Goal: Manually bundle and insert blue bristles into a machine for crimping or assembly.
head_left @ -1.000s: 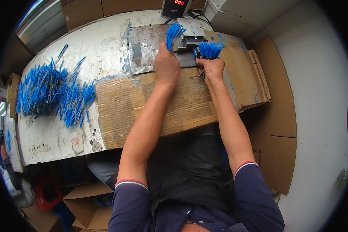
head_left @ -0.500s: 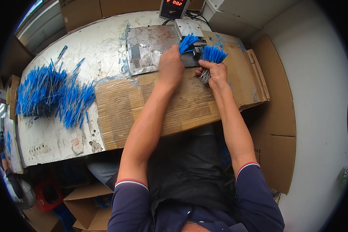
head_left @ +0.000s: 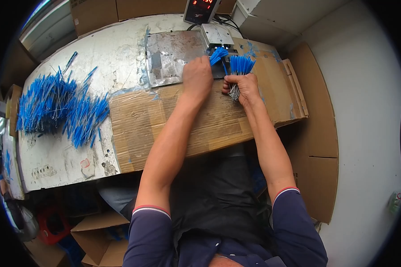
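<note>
My left hand (head_left: 198,76) is closed round a bundle of thin wire brushes (head_left: 218,55), their blue bristle ends pointing up and right in front of a small metal machine (head_left: 217,35). In my right hand (head_left: 245,86) is a second, thicker bundle of wire brushes (head_left: 242,65), blue ends up and grey wire stems hanging below the fingers. Between the two bundles, a single blue brush (head_left: 225,68) stands near my right thumb and fingertips. Their exact grip on it is too small to make out.
A big heap of blue wire brushes (head_left: 47,104) lies on the worn white table (head_left: 107,53) at the left. Flattened cardboard (head_left: 142,129) covers the near edge beside a metal plate (head_left: 173,44). Behind the machine stands a box with a red display (head_left: 200,10). Cardboard (head_left: 316,111) lines the right side.
My right hand has moved slightly left, bringing its bundle nearer the left one. A single brush now shows between the bundles. The left bundle has dipped a little, and the red display reads differently.
</note>
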Available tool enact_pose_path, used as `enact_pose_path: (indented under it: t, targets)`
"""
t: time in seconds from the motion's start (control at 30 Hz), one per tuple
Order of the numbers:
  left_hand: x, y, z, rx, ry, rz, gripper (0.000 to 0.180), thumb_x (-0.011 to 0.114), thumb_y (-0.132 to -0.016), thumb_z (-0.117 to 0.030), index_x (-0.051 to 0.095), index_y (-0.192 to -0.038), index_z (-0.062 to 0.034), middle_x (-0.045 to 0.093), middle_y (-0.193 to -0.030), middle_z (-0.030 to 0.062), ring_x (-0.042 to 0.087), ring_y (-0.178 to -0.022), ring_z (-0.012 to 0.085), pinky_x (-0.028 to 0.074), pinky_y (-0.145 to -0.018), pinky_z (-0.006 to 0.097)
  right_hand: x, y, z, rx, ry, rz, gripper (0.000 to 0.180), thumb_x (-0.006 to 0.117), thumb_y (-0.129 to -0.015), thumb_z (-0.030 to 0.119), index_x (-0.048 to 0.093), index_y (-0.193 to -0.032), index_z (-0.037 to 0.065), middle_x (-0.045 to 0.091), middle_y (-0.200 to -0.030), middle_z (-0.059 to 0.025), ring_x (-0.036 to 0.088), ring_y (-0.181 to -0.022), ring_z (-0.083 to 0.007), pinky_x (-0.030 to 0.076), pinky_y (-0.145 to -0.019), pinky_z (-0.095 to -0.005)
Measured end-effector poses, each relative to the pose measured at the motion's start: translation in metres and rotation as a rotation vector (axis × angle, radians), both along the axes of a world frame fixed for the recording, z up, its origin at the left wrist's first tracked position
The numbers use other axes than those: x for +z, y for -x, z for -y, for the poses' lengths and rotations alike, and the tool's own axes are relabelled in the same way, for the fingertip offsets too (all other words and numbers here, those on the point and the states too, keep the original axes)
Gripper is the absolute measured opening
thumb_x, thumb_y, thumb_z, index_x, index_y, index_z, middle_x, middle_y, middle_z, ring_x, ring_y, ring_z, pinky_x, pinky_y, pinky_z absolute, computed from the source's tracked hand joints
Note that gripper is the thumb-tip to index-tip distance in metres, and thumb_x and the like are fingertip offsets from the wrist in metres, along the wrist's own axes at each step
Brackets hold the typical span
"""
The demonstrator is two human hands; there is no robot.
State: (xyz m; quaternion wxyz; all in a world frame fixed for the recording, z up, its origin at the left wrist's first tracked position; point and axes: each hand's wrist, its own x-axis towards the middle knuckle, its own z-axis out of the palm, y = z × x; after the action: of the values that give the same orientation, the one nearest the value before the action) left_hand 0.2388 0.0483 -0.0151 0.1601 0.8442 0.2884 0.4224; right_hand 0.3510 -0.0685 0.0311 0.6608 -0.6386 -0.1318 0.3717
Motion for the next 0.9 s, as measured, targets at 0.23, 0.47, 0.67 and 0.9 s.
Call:
enact_pose_path:
  t: [0.23,0.47,0.67,0.9]
  targets:
    - [-0.003,0.001,-0.005,0.159,0.043,0.031,0.01,0.056,-0.084,0.001,0.058,-0.093,-0.0027,0.066,-0.085,0.0184,0.066,-0.082,0.0388,0.05,-0.073,0.049,-0.001,-0.001,-0.019,-0.079,0.082,0.133,0.01,0.069,-0.077,-0.01,0.064,-0.069,-0.01,0.064,-0.063,-0.0178,0.063,-0.048,-0.0249,0.051,-0.042,-0.0354]
    - [-0.005,0.001,-0.01,0.225,0.097,0.141,0.007,0.06,-0.088,-0.003,0.057,-0.094,-0.0032,0.065,-0.085,0.018,0.064,-0.082,0.0394,0.048,-0.073,0.051,-0.003,0.0,-0.038,-0.137,0.161,0.279,0.013,0.07,-0.072,-0.011,0.063,-0.061,-0.009,0.064,-0.06,-0.0182,0.062,-0.045,-0.0245,0.048,-0.039,-0.0346]
    - [-0.002,-0.002,-0.009,0.186,0.036,0.234,0.008,0.062,-0.088,-0.005,0.058,-0.095,-0.0035,0.065,-0.086,0.017,0.062,-0.087,0.0386,0.045,-0.078,0.051,-0.01,-0.006,-0.041,-0.16,0.139,0.316,0.012,0.071,-0.071,-0.009,0.063,-0.062,-0.009,0.065,-0.061,-0.0177,0.063,-0.045,-0.0248,0.047,-0.039,-0.0338]
    - [-0.006,0.001,-0.01,0.129,0.059,0.18,0.011,0.061,-0.088,-0.005,0.06,-0.098,-0.0033,0.066,-0.089,0.0174,0.063,-0.09,0.0386,0.045,-0.08,0.05,-0.005,-0.001,-0.034,-0.194,0.003,0.056,0.005,0.07,-0.076,-0.005,0.066,-0.076,-0.008,0.068,-0.07,-0.0172,0.067,-0.052,-0.0245,0.055,-0.044,-0.0358]
